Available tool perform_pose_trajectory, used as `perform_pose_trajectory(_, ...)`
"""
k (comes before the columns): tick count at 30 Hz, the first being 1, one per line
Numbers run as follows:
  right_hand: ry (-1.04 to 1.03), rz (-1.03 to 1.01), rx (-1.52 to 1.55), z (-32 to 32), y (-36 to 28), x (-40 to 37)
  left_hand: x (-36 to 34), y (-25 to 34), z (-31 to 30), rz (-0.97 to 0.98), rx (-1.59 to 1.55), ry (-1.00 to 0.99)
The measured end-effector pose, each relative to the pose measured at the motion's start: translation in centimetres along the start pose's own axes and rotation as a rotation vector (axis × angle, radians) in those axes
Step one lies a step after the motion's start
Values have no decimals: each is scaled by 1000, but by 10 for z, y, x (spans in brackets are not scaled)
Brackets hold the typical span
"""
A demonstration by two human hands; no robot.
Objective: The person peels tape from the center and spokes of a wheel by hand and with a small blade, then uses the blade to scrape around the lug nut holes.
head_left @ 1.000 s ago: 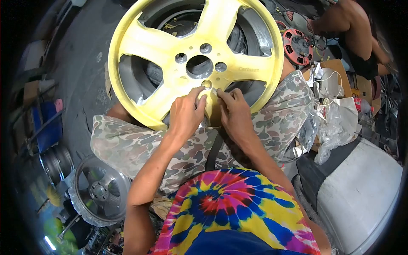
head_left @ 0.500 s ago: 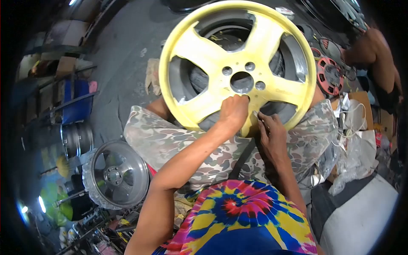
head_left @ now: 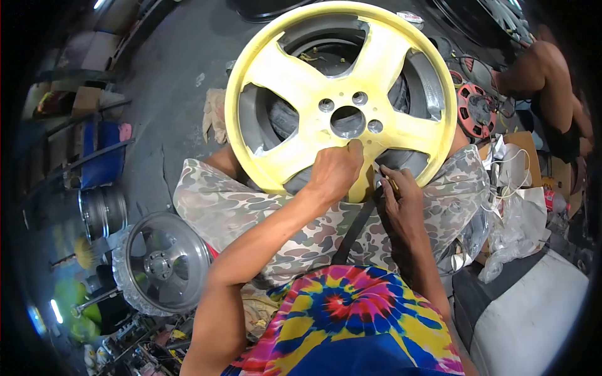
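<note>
A yellow-coated wheel rim (head_left: 295, 75) with broad spokes lies tilted across my lap. My left hand (head_left: 337, 170) is closed over the lower spoke, just below the round center hole; its fingertips are hidden. Beside that spoke, on the right, my right hand (head_left: 401, 191) pinches a small thin tool (head_left: 394, 183) that looks yellowish. Its exact kind is too small to make out. The tool's pale end points toward the spoke, where darker and greyish patches show near the lower edge.
A bare grey wheel (head_left: 164, 263) lies at lower left, with another rim (head_left: 103, 210) behind it. A tire (head_left: 285, 116) sits beneath the yellow rim. At right are a red cable reel (head_left: 476, 111), plastic bags (head_left: 511, 232) and a co-worker's leg (head_left: 533, 69).
The whole view has shifted slightly, so the rim appears a little further left. Both hands stay at the lower spoke, and the right hand has turned to show more of the thin tool.
</note>
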State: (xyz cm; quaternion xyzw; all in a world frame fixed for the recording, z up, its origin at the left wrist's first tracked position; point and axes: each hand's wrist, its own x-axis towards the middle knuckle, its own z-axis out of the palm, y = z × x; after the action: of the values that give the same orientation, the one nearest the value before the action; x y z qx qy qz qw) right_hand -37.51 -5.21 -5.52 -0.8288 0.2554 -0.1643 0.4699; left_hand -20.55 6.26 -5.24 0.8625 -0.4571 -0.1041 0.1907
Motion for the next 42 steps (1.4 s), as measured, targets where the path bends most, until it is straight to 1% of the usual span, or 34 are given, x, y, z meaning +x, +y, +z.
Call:
perform_pose_trajectory(2, 9, -20, -3, 1, 0, 1, -1, 4, -33, 89, -147, 78)
perform_pose_trajectory(4, 3, -19, -13, -1, -2, 2, -1, -7, -70, 39, -269, 105)
perform_pose_trajectory(6, 3, -14, -21, -1, -2, 2, -2, -25, -107, -17, -170, 147)
perform_pose_trajectory(8, 11, -14, 16, 0, -2, 3, 1, -54, -128, -170, -147, 149)
perform_pose_trajectory(10, 3, -32, 0, 3, 0, 4, 11, -90, -134, -288, -23, 48)
perform_pose_trajectory(11, -5, -51, -10, 4, 0, 5, 20, -108, -126, -295, -30, 54)
perform_pose_trajectory(13, -7, -80, 0, 5, -3, 8, 38, -146, -97, -297, -83, -45)
perform_pose_trajectory(16, 2, -116, 2, 2, -7, 10, 68, -173, -51, -351, -85, -79)
perform_pose_trajectory(18, 2, -121, -17, -2, -10, 8, 82, -197, -15, -196, -10, 15)
perform_pose_trajectory(19, -2, -99, -11, -2, -12, 7, 92, -199, -9, -301, -30, -62)
perform_pose_trajectory(20, -7, -80, -5, -3, -14, 6, 97, -199, -1, -298, -45, -64)
perform_pose_trajectory(21, 20, -123, -10, -1, -13, 6, 102, -196, 3, -260, -87, 61)
perform_pose_trajectory(22, 18, -122, -21, 0, -15, 7, 105, -193, 7, -223, -129, 187)
perform_pose_trajectory(24, -7, -95, -22, 2, -19, 7, 110, -201, 13, -222, -92, 165)
perform_pose_trajectory(26, -9, -119, -7, 7, -19, 9, 119, -225, 25, -68, -133, 149)
perform_pose_trajectory(28, -30, -101, 51, 12, -21, 12, 117, -221, 14, -41, -84, 176)
perform_pose_trajectory(30, -55, -114, 37, 13, -25, 17, 116, -211, -4, -14, -30, 206)
perform_pose_trajectory(33, -85, -132, 20, 14, -26, 21, 115, -199, -11, -44, -9, 273)
perform_pose_trajectory(35, -94, -144, 18, 15, -25, 22, 116, -195, -7, -105, -96, 344)
perform_pose_trajectory(36, -97, -143, -1, 15, -24, 21, 115, -195, -8, -108, -99, 347)
perform_pose_trajectory(38, -103, -145, -25, 15, -23, 19, 115, -198, -10, -90, -80, 259)
perform_pose_trajectory(39, -108, -137, -29, 15, -22, 18, 114, -193, -13, -94, -82, 264)
perform_pose_trajectory(41, -119, -137, -35, 16, -23, 16, 113, -184, -17, -199, -202, 261)
perform_pose_trajectory(42, -124, -132, -33, 17, -24, 15, 113, -188, -14, -202, -204, 268)
